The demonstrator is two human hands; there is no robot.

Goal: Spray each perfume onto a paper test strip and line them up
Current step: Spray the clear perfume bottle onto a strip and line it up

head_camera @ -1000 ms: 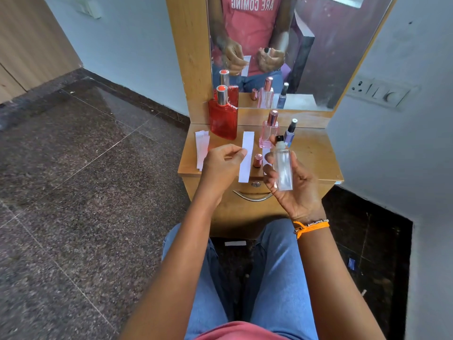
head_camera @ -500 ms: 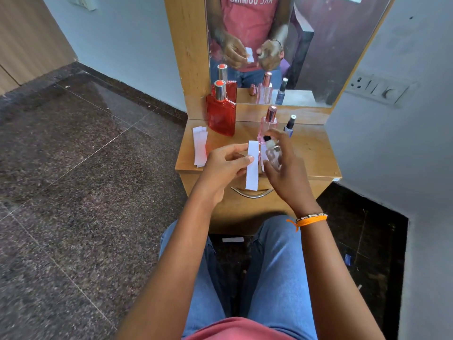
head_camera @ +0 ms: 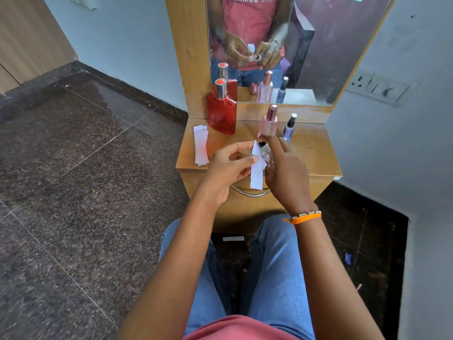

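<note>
White paper test strip [head_camera: 256, 173] hangs upright between my two hands, pinched near its upper half by the thumb and fingers of my left hand [head_camera: 226, 168]. My right hand [head_camera: 285, 168] is curled round a small clear spray bottle [head_camera: 266, 153] with a black nozzle, held just beside the strip's top edge, above the front of the wooden bench [head_camera: 316, 153].

Risks noted:
- Nozzle sits almost against the paper; a spray from here would likely soak one spot and wet my left fingers.
- I cannot tell which way the nozzle opening faces; if it is turned away, the mist goes onto the bench or the mirror.
- Strip is held at one end only and could flutter or bend under the burst.
- Pink perfume bottle [head_camera: 269, 123] and slim blue bottle [head_camera: 289, 128] stand just behind my right hand; a careless withdrawal could topple them.
- Spare strips [head_camera: 201, 146] lie near the red perfume bottle [head_camera: 221, 114], within drift of stray mist, which would taint them.
</note>
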